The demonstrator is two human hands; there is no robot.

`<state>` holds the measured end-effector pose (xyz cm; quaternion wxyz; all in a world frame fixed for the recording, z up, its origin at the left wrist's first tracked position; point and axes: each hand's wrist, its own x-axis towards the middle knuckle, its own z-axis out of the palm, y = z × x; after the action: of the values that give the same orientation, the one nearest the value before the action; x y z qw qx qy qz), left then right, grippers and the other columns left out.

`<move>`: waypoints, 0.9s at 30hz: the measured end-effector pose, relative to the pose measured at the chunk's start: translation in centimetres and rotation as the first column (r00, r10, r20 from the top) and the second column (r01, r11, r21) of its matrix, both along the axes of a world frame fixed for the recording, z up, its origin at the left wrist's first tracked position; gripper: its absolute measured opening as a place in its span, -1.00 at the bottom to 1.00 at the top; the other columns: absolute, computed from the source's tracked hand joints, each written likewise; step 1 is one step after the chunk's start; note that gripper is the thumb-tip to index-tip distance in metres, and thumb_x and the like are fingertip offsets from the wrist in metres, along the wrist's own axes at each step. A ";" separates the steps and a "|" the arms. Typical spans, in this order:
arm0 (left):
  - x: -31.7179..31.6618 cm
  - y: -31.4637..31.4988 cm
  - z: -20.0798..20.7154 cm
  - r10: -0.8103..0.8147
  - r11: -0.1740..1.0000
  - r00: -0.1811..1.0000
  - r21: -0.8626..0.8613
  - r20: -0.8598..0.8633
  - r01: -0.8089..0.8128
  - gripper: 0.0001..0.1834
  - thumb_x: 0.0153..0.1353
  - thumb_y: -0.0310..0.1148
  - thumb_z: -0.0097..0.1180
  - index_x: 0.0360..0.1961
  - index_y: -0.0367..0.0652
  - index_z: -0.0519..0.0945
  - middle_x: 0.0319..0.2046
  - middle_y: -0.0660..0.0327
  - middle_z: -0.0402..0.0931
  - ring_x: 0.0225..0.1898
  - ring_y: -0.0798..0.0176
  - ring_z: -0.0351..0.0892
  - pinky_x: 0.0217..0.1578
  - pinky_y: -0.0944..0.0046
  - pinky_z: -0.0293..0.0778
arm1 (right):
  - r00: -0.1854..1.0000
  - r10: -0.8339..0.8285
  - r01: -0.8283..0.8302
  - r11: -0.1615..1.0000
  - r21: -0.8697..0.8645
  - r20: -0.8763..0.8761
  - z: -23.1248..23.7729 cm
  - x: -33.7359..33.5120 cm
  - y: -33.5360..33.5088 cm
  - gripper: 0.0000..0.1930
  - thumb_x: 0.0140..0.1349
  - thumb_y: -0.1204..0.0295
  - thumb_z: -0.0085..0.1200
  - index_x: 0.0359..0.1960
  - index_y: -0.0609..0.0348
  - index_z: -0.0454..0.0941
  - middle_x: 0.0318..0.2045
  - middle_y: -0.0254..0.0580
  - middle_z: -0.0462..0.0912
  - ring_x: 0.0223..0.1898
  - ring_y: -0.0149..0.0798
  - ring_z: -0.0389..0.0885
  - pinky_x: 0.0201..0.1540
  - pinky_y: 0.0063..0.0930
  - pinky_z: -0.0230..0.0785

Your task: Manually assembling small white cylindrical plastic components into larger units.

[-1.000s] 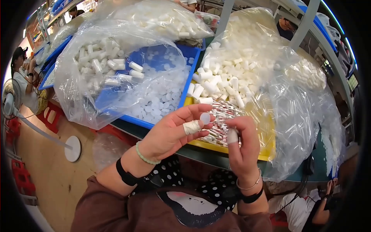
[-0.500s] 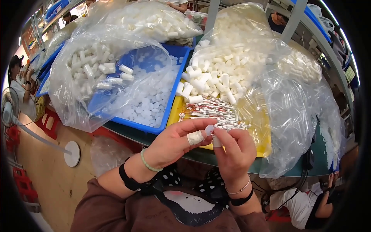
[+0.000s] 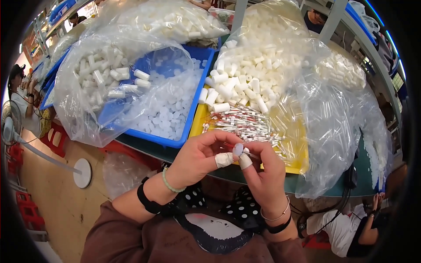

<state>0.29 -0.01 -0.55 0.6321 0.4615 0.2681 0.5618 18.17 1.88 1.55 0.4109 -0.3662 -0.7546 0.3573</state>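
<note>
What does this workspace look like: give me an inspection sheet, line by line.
Surface: green table, largely covered.
Job's things: white disc, held; loose discs in blue tray; slender red-and-white pieces in yellow tray, white cylinders behind them.
Clutter: clear plastic bags crowd both trays.
Hands: left hand has the white disc in its fingers; right hand has its fingers beside it, exact grip hidden.
Cables: dark cables near the table's right edge.
Surroundings: fan, red stools at left; other people nearby.

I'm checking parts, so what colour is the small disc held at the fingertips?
The disc is cloudy white, seen in the head view.
</note>
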 end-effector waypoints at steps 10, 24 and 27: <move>0.2 0.4 -1.1 0.020 0.995 1.000 0.095 -0.008 -0.020 -0.76 0.12 -0.53 0.22 -0.14 -0.24 0.60 -0.15 0.24 0.50 -0.09 0.35 0.51 -0.01 0.35 0.43 | 0.975 0.179 -0.190 0.978 -0.084 -0.131 -0.8 1.1 0.4 -0.91 0.22 0.58 0.02 -0.26 0.24 0.42 -0.39 -0.20 0.52 -0.38 -0.38 0.51 -0.32 -0.53 0.35; 0.0 0.4 -0.2 0.150 0.988 0.954 -0.057 0.258 -0.140 -0.82 0.26 -0.49 0.07 -0.12 -0.19 0.44 -0.12 0.14 0.52 -0.04 0.30 0.49 0.03 0.31 0.42 | 0.994 0.040 -0.073 0.942 0.328 0.106 -1.1 1.6 2.5 -0.77 0.15 0.53 0.06 -0.14 0.19 0.42 -0.38 -0.03 0.48 -0.41 0.00 0.47 -0.34 -0.29 0.37; -0.3 0.2 -0.1 0.268 0.963 0.946 -0.045 0.181 -0.265 -0.82 0.33 -0.43 -0.01 -0.08 -0.20 0.38 -0.10 0.10 0.51 -0.05 0.29 0.51 0.01 0.31 0.43 | 0.912 -0.276 0.203 0.947 0.250 0.305 1.3 4.3 4.7 -0.81 0.19 0.53 -0.02 -0.16 0.28 0.43 -0.32 0.01 0.52 -0.34 0.03 0.50 -0.25 -0.27 0.39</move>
<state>0.00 0.19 -0.60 0.5773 0.3603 0.2738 0.6797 22.48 6.57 2.81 0.3541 -0.4656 -0.7964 0.1533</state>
